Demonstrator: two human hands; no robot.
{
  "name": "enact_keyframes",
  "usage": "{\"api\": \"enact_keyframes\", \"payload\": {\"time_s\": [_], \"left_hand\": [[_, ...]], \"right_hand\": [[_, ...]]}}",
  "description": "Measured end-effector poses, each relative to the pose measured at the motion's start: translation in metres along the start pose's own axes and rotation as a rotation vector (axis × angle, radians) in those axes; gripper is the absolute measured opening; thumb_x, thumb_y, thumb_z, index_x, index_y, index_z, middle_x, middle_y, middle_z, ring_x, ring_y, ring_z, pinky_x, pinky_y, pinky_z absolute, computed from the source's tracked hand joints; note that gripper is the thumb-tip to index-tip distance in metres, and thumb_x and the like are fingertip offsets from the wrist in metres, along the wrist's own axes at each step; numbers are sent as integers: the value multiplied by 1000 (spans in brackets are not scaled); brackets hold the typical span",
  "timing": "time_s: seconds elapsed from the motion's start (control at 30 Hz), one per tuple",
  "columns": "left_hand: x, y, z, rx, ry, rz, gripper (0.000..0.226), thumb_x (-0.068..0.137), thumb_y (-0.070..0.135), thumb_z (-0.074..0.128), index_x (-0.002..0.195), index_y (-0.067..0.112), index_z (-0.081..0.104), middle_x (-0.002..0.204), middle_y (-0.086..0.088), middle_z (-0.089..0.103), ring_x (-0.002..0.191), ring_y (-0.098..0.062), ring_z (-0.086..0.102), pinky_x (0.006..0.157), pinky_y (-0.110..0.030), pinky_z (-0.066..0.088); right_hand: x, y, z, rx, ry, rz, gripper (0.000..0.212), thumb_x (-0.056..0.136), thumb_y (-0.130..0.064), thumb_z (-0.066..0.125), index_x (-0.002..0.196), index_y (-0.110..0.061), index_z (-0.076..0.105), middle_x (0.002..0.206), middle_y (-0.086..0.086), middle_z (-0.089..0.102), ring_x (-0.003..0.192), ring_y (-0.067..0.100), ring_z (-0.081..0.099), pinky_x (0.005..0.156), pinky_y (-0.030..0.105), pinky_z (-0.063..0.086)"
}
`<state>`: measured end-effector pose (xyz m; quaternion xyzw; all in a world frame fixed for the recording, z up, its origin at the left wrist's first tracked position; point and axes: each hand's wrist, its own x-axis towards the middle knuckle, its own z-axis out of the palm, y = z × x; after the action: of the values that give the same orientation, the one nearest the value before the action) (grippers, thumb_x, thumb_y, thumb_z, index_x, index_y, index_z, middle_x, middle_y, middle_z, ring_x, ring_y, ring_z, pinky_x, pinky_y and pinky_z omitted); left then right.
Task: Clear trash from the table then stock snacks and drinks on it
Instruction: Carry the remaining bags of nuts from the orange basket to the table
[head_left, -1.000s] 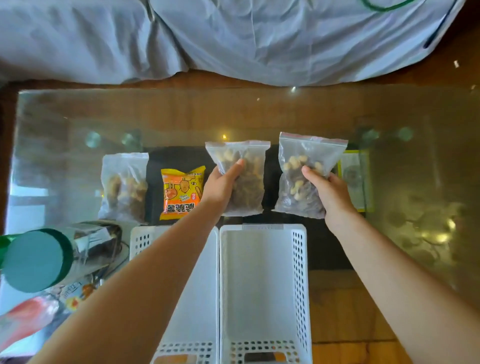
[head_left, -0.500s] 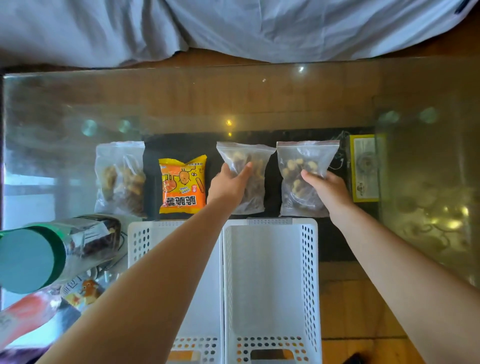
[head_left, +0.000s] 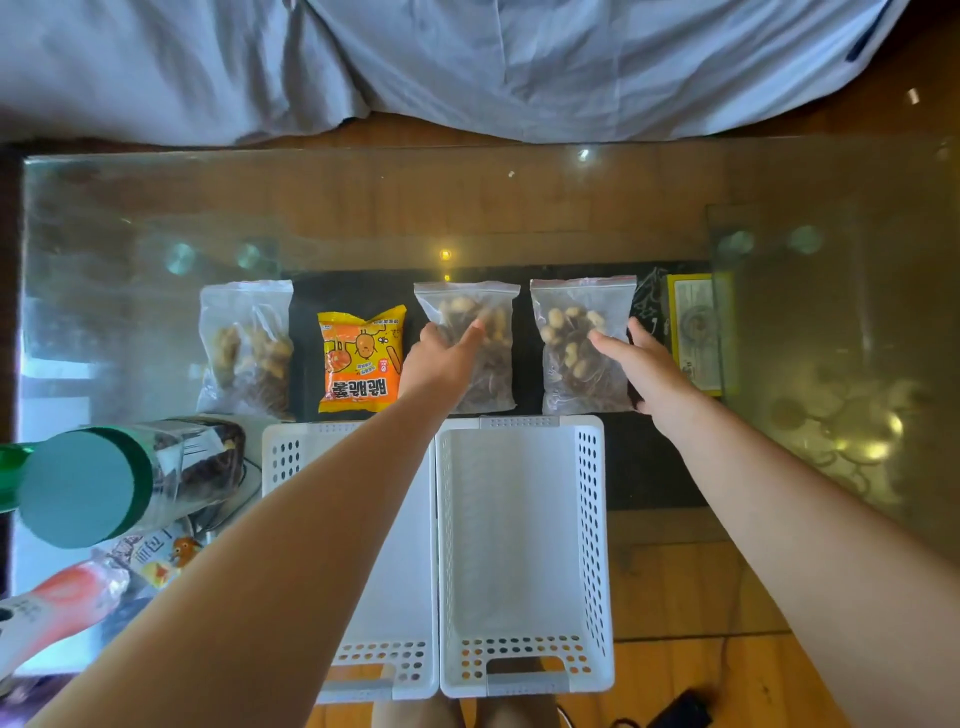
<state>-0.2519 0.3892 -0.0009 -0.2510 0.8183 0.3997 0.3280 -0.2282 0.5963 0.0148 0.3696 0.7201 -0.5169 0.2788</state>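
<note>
head view: the left hand (head_left: 441, 358) lies on a clear zip bag of mixed nuts (head_left: 475, 343) flat on the glass worktop (head_left: 363, 208), fingers wrapped on its left edge, thumb on top. the right hand (head_left: 641, 364) rests with loose, spread fingers on the right edge of a second clear zip bag of nuts (head_left: 579, 345); whether it grips i cannot tell. left of the left hand lies an orange printed snack packet (head_left: 361, 358), then a third clear nut bag (head_left: 244, 345). just nearer than both hands stand two white perforated plastic baskets (head_left: 522, 551) side by side. far left of the left arm lies a green-capped clear bottle (head_left: 104, 483).
</note>
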Motion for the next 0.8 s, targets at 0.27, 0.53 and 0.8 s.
{"api": "enact_keyframes", "payload": {"time_s": [0.27,0.53,0.8], "left_hand": [[-70,6,-31,-4,-28,58,58,89,44,52,130,3,45,131,-20,53,118,-37,51,94,-48,44],[-202,-28,-48,-153,-217,-29,21,92,15,53,109,5,62,87,-8,64,61,-12,56,46,-13,42],[-307,-75,-67,-481,-77,-194,12,90,10,54,79,12,59,53,-2,53,27,-2,37,32,-11,28]], "right_hand": [[-88,-19,-17,55,-72,17,59,90,-31,57,143,-24,31,148,3,36,132,24,38,106,45,32],[-218,9,-27,43,-99,118,21,92,-29,53,108,-18,60,91,6,66,86,20,63,70,28,49],[-281,81,-43,-82,-165,289,11,88,-29,59,94,-19,61,69,7,58,58,17,51,46,20,37]]}}
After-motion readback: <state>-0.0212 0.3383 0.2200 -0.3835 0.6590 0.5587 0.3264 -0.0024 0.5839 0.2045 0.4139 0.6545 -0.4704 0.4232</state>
